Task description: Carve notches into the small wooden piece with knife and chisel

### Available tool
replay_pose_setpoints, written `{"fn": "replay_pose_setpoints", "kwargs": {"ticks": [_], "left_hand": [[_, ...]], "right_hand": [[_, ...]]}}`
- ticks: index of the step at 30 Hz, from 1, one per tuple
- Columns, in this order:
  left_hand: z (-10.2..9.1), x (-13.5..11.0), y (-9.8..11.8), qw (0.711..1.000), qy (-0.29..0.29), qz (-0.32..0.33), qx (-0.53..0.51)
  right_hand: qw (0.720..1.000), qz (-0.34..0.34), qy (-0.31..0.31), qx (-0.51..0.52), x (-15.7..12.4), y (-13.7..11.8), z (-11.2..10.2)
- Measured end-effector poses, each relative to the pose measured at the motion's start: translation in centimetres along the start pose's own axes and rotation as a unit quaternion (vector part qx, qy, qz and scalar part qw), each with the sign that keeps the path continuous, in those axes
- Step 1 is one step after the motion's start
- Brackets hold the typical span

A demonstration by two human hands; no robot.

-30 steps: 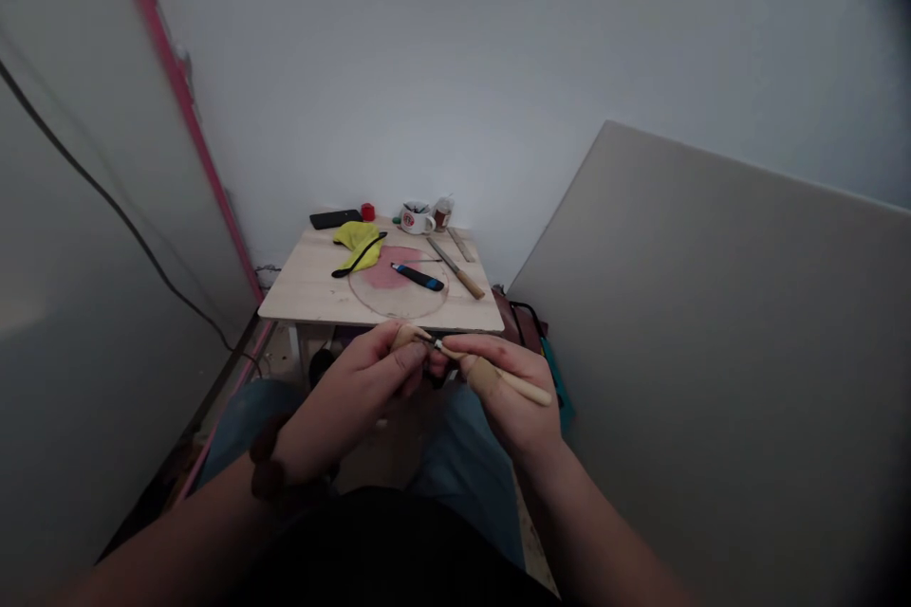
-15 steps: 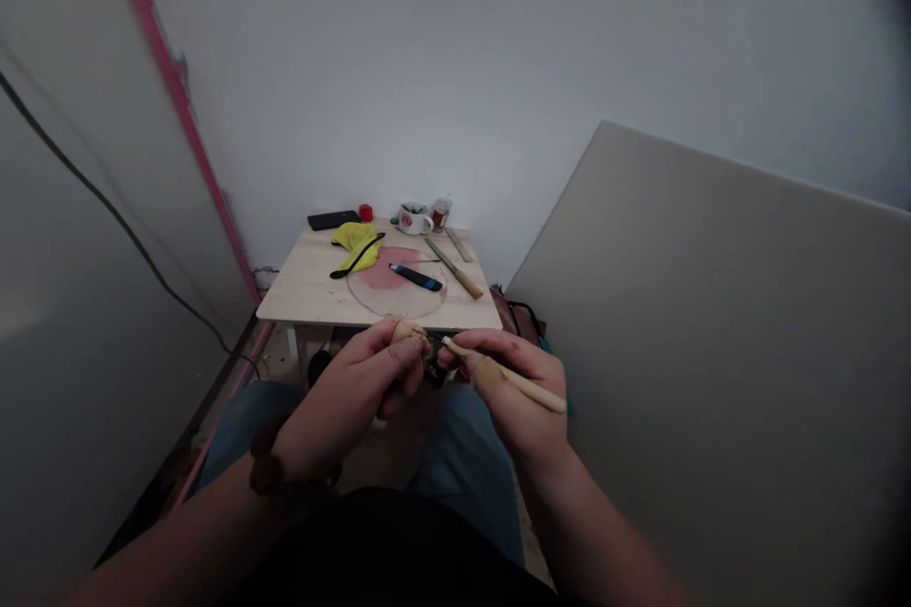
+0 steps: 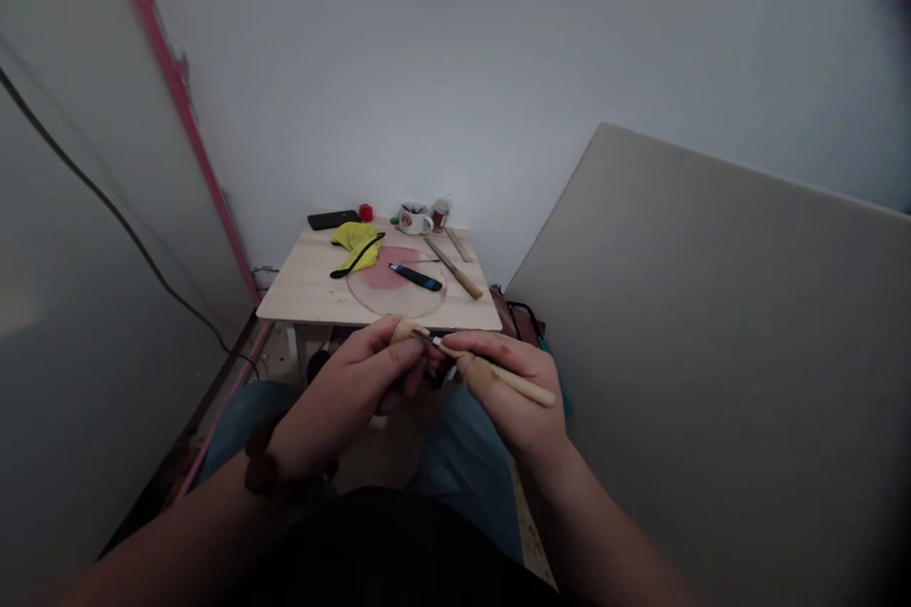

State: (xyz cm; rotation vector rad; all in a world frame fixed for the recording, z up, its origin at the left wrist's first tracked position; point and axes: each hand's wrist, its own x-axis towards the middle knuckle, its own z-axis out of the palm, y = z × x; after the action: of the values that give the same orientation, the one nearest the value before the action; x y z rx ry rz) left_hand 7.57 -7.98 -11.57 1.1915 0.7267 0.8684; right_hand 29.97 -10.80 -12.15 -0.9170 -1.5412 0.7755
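Note:
My right hand is closed around a slim tool with a pale wooden handle and a short light tip pointing left. Tan tape wraps the thumb of that hand. Opposite it, my left hand is closed, thumb pressed against the forefinger, which also carries a tan wrap. Whatever it pinches is small and mostly hidden by the fingers. The tool's tip is right by the left fingertips; whether it touches cannot be told. Both hands are in front of the table's near edge, above my knees.
On the small wooden table lie a blue-black utility knife, a wooden-handled file and a yellow cloth. Behind them are a white mug, a small jar and a black phone-like object. A grey panel stands at right.
My right hand has moved slightly left, bringing the tool's tip closer to the left fingertips. The left hand has barely moved, and the things on the table stay put.

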Motion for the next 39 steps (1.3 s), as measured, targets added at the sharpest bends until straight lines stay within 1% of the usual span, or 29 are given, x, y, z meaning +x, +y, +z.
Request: {"fn": "replay_pose_setpoints", "kwargs": {"ticks": [3, 5, 7, 9, 13, 18, 20, 22, 25, 27, 29, 31, 34, 36, 39], "left_hand": [[0.3, 0.0, 0.0, 1.0, -0.004, -0.002, -0.024], [0.4, 0.0, -0.1, 0.999, -0.004, 0.001, -0.038], [0.4, 0.0, -0.2, 0.999, -0.005, 0.006, -0.048], [0.3, 0.0, -0.3, 0.998, -0.007, 0.013, -0.054], [0.2, -0.2, -0.2, 0.999, -0.006, 0.016, -0.052], [0.3, -0.5, 0.6, 0.999, -0.007, 0.02, -0.025], [0.4, -0.5, 0.8, 1.0, -0.003, 0.026, -0.002], [0.4, -0.5, 0.9, 0.998, 0.007, 0.045, 0.035], [0.5, -0.4, 1.0, 0.989, 0.037, 0.091, 0.113], [0.5, -0.3, 1.1, 0.984, 0.052, 0.097, 0.137], [0.6, -0.3, 1.3, 0.989, 0.054, 0.067, 0.119], [0.7, -0.4, 1.5, 0.995, 0.049, 0.032, 0.076], [0.9, -0.5, 1.7, 0.999, 0.037, 0.015, 0.024], [1.0, -0.6, 1.7, 0.999, 0.031, 0.015, -0.001], [1.1, -0.7, 1.5, 0.999, 0.027, 0.01, -0.042]], "right_hand": [[0.994, 0.05, 0.006, 0.097, -0.3, 0.5, 0.3], [0.99, 0.063, 0.021, 0.124, -0.5, 0.5, 0.4], [0.992, 0.052, 0.034, 0.106, -0.5, 0.2, 0.3], [0.997, 0.02, 0.033, 0.063, -0.5, -0.4, 0.1], [0.999, -0.045, 0.022, -0.01, -0.2, -1.4, -0.2], [0.995, -0.081, -0.011, -0.064, 0.2, -2.0, -0.6], [0.993, -0.091, -0.023, -0.078, 0.2, -2.2, -0.7], [0.99, -0.102, -0.03, -0.094, 0.2, -2.3, -0.8], [0.986, -0.116, -0.038, -0.116, -0.1, -2.5, -0.7], [0.986, -0.117, -0.035, -0.118, -0.3, -2.6, -0.6], [0.988, -0.112, -0.016, -0.102, -0.6, -2.7, -0.5], [0.992, -0.1, 0.014, -0.074, -0.9, -2.6, -0.3], [0.995, -0.075, 0.05, -0.043, -1.0, -2.3, -0.1], [0.996, -0.061, 0.052, -0.027, -1.0, -2.0, -0.1], [0.997, -0.06, 0.043, -0.008, -0.9, -1.8, 0.0]]}}
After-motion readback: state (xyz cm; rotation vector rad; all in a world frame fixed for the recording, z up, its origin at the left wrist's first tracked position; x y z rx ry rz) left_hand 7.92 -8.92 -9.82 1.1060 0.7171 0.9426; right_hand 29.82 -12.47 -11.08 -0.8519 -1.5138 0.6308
